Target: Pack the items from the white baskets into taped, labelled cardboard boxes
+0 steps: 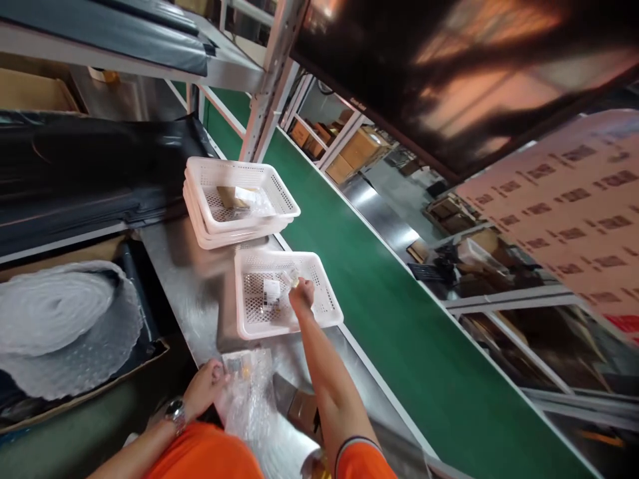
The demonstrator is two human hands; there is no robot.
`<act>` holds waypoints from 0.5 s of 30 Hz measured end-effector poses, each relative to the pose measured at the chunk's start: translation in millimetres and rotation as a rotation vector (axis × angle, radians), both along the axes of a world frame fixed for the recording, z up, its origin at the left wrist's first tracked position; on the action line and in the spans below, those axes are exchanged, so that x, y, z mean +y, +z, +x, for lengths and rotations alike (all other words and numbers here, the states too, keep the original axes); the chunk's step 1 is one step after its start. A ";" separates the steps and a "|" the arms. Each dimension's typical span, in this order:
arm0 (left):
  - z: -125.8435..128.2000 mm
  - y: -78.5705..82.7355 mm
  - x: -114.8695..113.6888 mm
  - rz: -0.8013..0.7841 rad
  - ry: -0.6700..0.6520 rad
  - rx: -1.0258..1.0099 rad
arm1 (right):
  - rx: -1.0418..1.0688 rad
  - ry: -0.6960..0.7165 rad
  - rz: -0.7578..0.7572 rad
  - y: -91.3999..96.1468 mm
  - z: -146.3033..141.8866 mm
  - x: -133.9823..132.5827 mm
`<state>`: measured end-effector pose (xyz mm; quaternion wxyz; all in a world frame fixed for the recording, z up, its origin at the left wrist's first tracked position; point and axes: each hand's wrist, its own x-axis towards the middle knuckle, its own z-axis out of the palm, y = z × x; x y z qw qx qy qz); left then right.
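Note:
My right hand [302, 296] reaches into a white perforated plastic basket [327, 303], its fingers closed on a small clear plastic packet [292, 276]. What the packet contains is too small to make out. Beside it in the basket lies a white printed label [271, 293], apparently on another clear packet. On the metal bench nearer my body is a sheet of bubble wrap [249, 399], with small yellowish things showing at its far end. My left hand [207, 386], a watch on its wrist, pinches the left edge of this sheet.
More white baskets [200, 233] are stacked behind, the top one holding a brown and white packet [239, 197]. A roll of bubble wrap [64, 313] sits in a box at left. Along the right runs a green conveyor belt [399, 332]. A metal post [267, 86] and a large screen [449, 66] stand above.

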<state>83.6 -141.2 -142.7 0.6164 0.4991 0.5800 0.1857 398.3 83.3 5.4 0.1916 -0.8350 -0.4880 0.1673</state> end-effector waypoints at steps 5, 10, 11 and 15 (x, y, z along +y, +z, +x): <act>-5.5 10.2 11.1 0.035 0.097 -0.007 | 0.080 0.134 -0.033 10.0 -20.6 2.3; -0.1 10.1 21.4 0.141 0.067 0.063 | 0.360 0.291 -0.070 30.3 -37.7 -155.5; 0.5 10.0 20.1 0.154 0.045 0.076 | 0.433 0.285 -0.200 30.3 -37.0 -199.9; -0.4 13.3 3.1 0.081 -0.127 0.102 | 0.694 0.215 -0.766 -6.6 -41.2 -342.5</act>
